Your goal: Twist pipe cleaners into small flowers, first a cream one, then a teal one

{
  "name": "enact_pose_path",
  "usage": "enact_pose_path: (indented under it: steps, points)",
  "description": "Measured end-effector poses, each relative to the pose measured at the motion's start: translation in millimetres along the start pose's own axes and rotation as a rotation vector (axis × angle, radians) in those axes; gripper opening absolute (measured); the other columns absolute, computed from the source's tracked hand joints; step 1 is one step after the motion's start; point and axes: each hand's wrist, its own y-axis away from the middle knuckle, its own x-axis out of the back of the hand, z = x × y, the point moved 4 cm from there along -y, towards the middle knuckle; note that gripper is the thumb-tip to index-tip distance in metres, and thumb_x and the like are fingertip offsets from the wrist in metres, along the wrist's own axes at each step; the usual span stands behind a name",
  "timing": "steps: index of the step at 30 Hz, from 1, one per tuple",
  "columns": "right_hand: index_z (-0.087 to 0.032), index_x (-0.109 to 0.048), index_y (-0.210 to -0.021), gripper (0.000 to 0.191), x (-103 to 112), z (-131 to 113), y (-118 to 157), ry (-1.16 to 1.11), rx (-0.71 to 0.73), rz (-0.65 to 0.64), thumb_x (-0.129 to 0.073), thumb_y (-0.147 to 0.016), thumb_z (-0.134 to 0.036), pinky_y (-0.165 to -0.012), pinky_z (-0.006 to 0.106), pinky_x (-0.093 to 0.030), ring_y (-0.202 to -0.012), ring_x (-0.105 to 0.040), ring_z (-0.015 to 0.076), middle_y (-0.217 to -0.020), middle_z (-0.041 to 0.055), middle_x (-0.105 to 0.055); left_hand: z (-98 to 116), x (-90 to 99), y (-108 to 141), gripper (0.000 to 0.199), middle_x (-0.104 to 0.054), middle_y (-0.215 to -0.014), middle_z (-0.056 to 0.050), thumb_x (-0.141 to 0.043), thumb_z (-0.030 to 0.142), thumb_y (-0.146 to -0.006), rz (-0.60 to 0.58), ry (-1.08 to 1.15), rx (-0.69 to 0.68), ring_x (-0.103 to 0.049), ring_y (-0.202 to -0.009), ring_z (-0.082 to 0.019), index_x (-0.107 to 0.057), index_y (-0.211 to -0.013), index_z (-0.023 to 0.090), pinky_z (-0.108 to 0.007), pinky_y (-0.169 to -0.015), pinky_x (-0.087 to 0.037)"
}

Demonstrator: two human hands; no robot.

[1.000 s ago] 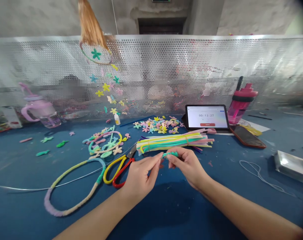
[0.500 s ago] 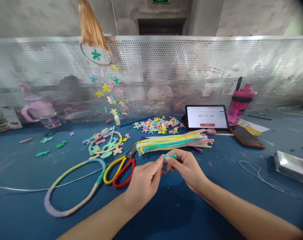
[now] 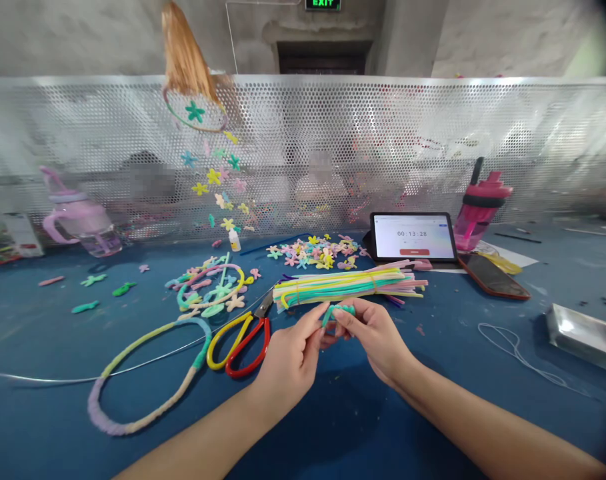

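Both hands meet near the middle, just in front of a banded bundle of coloured fuzzy stems (image 3: 350, 283). My left hand (image 3: 295, 350) pinches one end of a teal fuzzy piece (image 3: 343, 310). My right hand (image 3: 375, 333) grips the same piece at its bent, bunched part, thumb on top. The fingers partly hide its shape. Left of my left hand lie scissors with one yellow and one red handle (image 3: 247, 365). A large pastel wrapped ring (image 3: 170, 402) rests further left. Behind the bundle is a pile of small coloured fuzzy flowers (image 3: 313, 253).
A smaller ring with loose pieces (image 3: 185, 293) lies behind the scissors. A flower mobile (image 3: 195, 110) hangs at upper left. Along the back stand a lilac cup (image 3: 85, 223), a tablet (image 3: 413, 237) and a pink cup (image 3: 480, 210). Rightward are a phone (image 3: 495, 275), thin cord (image 3: 517, 353) and metal box (image 3: 585, 337).
The fingers of my left hand have shifted slightly on the teal piece, and a bent teal end now shows between the hands. The view has tilted up a little.
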Motion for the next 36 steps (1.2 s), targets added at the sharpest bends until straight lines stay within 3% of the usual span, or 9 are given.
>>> enact_pose_path:
  steps: [2, 8, 18, 23, 26, 32, 36]
  points:
    - [-0.014, -0.058, -0.064, 0.024, -0.4, 1.8, 0.3, -0.013, -0.008, -0.001, -0.064, -0.077, -0.033, -0.052, 0.022, -0.038, -0.051, -0.048, 0.0090, -0.054, -0.0009, -0.057, -1.2, -1.3, 0.2, 0.037, -0.070, -0.090, -0.008, -0.041, 0.013, -0.090, -0.009, 0.007, 0.037, -0.068, -0.076, -0.014, -0.046, -0.126, 0.012, -0.019, -0.070, -0.054]
    - [-0.014, -0.058, -0.062, 0.024, -2.0, 4.1, 2.0, -0.036, -0.026, 0.007, -0.065, -0.077, -0.032, -0.051, 0.021, -0.039, -0.050, -0.051, 0.0090, -0.052, -0.0014, -0.057, 0.1, -3.6, 3.5, 0.041, -0.069, -0.086, -0.008, -0.039, 0.009, -0.088, 0.026, -0.082, -0.100, -0.066, -0.074, -0.016, -0.047, -0.128, 0.014, -0.024, -0.067, -0.054]
    - [-0.014, -0.058, -0.063, 0.023, -4.0, 3.4, 4.3, -0.028, -0.030, -0.007, -0.064, -0.078, -0.031, -0.051, 0.021, -0.040, -0.050, -0.050, 0.0089, -0.054, -0.0014, -0.058, 5.3, -10.1, 8.0, 0.058, -0.068, -0.087, -0.009, -0.037, 0.007, -0.087, -0.023, -0.208, -0.153, -0.066, -0.072, -0.019, -0.021, -0.142, 0.018, -0.027, -0.061, -0.054]
    - [-0.014, -0.060, -0.071, 0.020, -1.1, 1.7, 1.8, 0.017, -0.029, -0.007, -0.065, -0.077, -0.032, -0.051, 0.022, -0.039, -0.051, -0.048, 0.0090, -0.055, -0.0016, -0.056, 6.7, -12.0, 8.0, 0.059, -0.069, -0.089, -0.011, -0.036, 0.015, -0.090, -0.155, -0.230, -0.073, -0.068, -0.075, -0.023, -0.012, -0.143, 0.015, -0.032, -0.062, -0.054]
    - [-0.015, -0.057, -0.071, 0.021, 1.2, -0.4, 0.6, 0.021, -0.022, -0.026, -0.063, -0.078, -0.034, -0.054, 0.024, -0.041, -0.052, -0.050, 0.0101, -0.056, -0.0020, -0.055, 4.2, -11.3, 6.2, 0.056, -0.070, -0.093, -0.010, -0.034, 0.018, -0.092, -0.224, -0.107, 0.007, -0.069, -0.078, -0.021, -0.012, -0.144, 0.015, -0.030, -0.067, -0.054]
    - [-0.016, -0.057, -0.075, 0.020, 1.0, -2.7, 0.0, 0.102, 0.011, -0.042, -0.059, -0.081, -0.034, -0.056, 0.024, -0.041, -0.058, -0.048, 0.0111, -0.063, -0.0012, -0.054, -3.7, -10.3, 2.3, 0.052, -0.070, -0.094, -0.007, -0.038, 0.022, -0.092, -0.212, 0.203, 0.174, -0.069, -0.079, -0.018, -0.023, -0.141, 0.017, -0.026, -0.073, -0.055]
    - [-0.016, -0.061, -0.076, 0.021, -0.2, -2.2, 0.5, 0.141, 0.016, -0.023, -0.059, -0.081, -0.036, -0.058, 0.023, -0.040, -0.064, -0.048, 0.0123, -0.068, -0.0002, -0.054, -2.0, -11.4, 1.0, 0.055, -0.071, -0.088, -0.007, -0.039, 0.023, -0.092, -0.233, 0.258, 0.225, -0.069, -0.076, -0.018, -0.019, -0.143, 0.014, -0.026, -0.070, -0.055]
